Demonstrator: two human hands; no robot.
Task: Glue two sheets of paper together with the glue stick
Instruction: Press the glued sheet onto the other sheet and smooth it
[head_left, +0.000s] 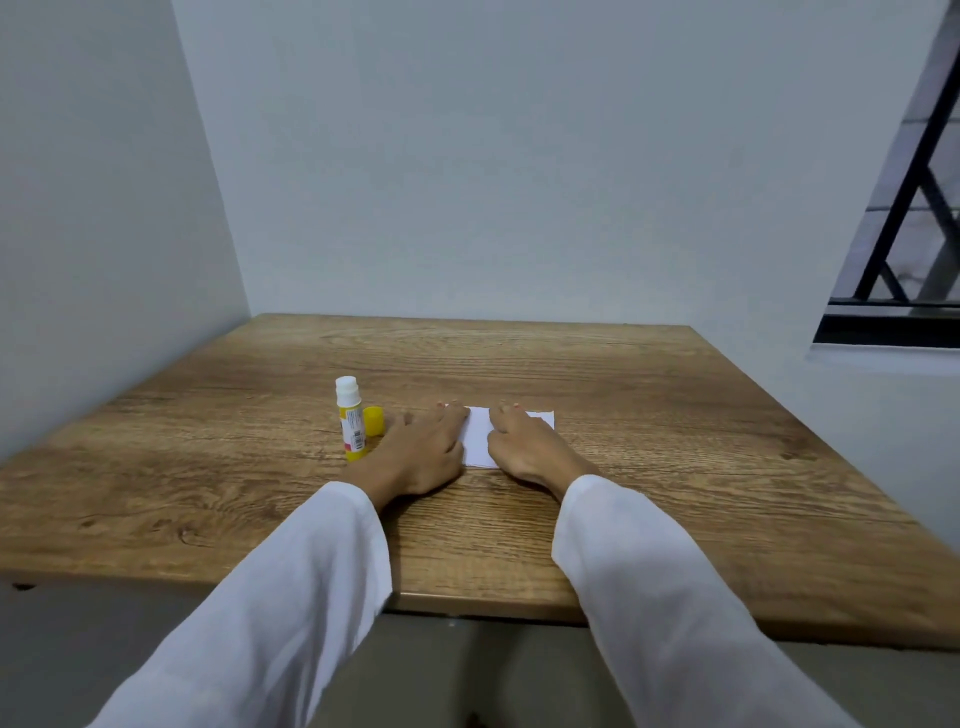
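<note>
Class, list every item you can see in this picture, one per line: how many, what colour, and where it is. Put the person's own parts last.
glue stick: one, yellow body with white top, uncapped, upright on the table left of the paper
cap: one, yellow, on the table right beside the glue stick
paper: white, flat on the table under both hands; number of sheets unclear
table: one, brown wood grain
window: one, black frame, right wall
sleeves: two, white
left hand: flat on the paper
right hand: flat on the paper
</note>
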